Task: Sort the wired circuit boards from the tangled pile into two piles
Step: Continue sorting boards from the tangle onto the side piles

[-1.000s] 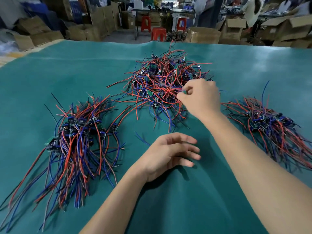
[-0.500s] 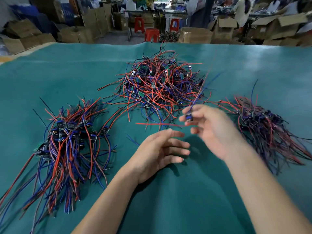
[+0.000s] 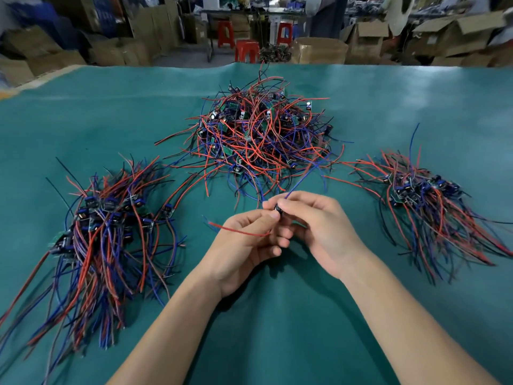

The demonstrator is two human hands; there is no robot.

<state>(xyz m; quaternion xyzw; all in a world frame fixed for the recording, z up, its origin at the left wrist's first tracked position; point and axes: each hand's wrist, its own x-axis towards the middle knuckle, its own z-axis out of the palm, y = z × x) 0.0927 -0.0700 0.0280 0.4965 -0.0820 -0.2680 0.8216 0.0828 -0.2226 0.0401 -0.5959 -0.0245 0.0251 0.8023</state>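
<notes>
Both hands met over the green counter, left hand and right hand fingers pinched together on one small wired board, sorted piles left and right, tangled pile beyond, boxes behind.

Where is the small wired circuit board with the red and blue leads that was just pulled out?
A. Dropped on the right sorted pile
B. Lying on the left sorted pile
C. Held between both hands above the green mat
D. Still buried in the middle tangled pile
C: the small wired circuit board is pinched between the left hand and right hand over the green mat, clear of all three piles.
</notes>
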